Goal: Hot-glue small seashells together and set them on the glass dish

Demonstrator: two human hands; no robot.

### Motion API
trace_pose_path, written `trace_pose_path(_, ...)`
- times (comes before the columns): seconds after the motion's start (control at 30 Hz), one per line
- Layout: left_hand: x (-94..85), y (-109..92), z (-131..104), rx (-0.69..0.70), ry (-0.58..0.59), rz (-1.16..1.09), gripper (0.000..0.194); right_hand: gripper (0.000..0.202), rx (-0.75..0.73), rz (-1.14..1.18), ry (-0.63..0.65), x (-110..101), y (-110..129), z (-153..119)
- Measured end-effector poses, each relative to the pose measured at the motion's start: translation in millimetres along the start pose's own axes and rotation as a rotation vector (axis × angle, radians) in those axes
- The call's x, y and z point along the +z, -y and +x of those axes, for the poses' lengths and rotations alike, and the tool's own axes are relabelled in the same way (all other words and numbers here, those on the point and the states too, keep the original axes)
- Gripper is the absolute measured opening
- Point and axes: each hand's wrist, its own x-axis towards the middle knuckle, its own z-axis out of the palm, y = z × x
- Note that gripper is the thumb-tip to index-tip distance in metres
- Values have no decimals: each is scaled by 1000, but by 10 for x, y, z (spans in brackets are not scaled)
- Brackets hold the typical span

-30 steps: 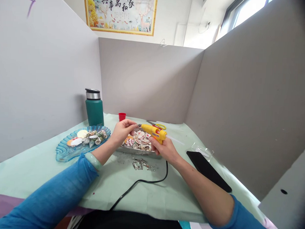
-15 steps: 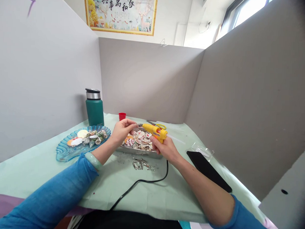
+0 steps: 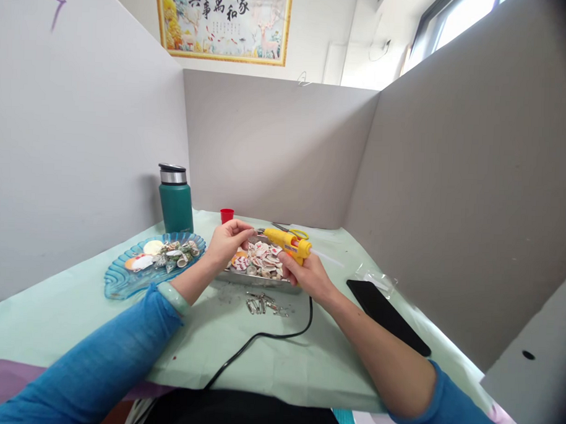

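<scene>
My right hand (image 3: 304, 273) is wrapped round the handle of a yellow glue gun (image 3: 287, 242), its nozzle pointing left. A clear glue stick (image 3: 328, 258) sticks out of the gun's back end. My left hand (image 3: 230, 240) is pinched close to the nozzle, over the left side of a metal tray (image 3: 262, 280); what its fingertips hold is too small to make out. Many small printed pieces (image 3: 264, 258) fill the tray. In front of the tray, small metal pins (image 3: 263, 304) lie in a pile on the green cloth.
A blue plate (image 3: 118, 280) with shell-like pieces and discs stands left, a green bottle (image 3: 175, 205) behind it. At the back are a red cup (image 3: 226, 215) and scissors (image 3: 299, 233). A black slab (image 3: 386, 316) lies right. The gun's black cord (image 3: 255, 336) crosses the front.
</scene>
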Motion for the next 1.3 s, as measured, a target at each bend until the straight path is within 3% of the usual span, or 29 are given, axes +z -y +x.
trace_pose_path(0.67, -1, 12, 1, 12, -15, -15, 19, 45, 1, 34, -9, -4, 33, -7)
trace_pose_path(0.93, 0, -23, -3, 6, -23, -1, 18, 45, 0, -18, 49, -25, 10, -2)
trace_pose_path(1.03, -10, -18, 4, -11, -66, -5, 19, 47, -1, -214, 5, -114, 17, 48)
trace_pose_path(1.13, -26, 0, 16, -26, -99, 3, 20, 44, -82, -631, -28, -192, 20, 147)
trace_pose_path(1.2, -36, 6, 24, -24, -111, 10, 20, 45, -90, -933, 36, -200, 19, 231)
trace_pose_path(1.3, -43, -6, 30, -11, -121, 20, 20, 40, -48, -1209, 199, -162, 49, 349)
